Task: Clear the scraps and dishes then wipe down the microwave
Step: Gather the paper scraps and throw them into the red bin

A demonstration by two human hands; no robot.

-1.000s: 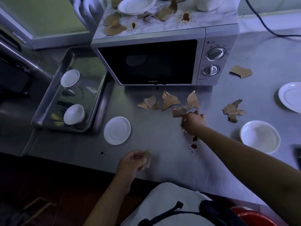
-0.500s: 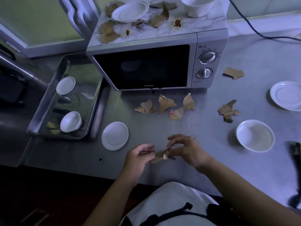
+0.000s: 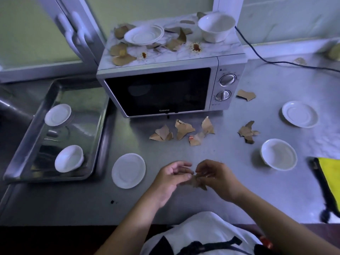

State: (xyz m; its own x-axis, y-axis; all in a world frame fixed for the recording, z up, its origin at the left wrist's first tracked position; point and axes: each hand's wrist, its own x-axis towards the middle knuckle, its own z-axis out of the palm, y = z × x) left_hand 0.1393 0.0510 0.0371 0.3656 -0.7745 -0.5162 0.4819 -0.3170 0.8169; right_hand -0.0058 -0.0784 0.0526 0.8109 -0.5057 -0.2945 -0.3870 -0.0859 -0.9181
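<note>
Hands: left hand and right hand meet above counter.
Grip: both pinch brown paper scraps between them.
Microwave: door closed, top stained.

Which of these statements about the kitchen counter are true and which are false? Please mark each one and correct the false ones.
1. A white bowl stands on top of the microwave. True.
2. The metal tray left of the microwave holds no dishes. False: a small plate and a small bowl lie in it.
3. The left hand and the right hand meet around brown paper scraps above the counter. True.
4. The microwave door is open. False: it is closed.
5. Brown scraps lie on the counter in front of the microwave. True.
6. The yellow cloth lies on top of the microwave. False: it lies at the right edge of the counter.
</note>
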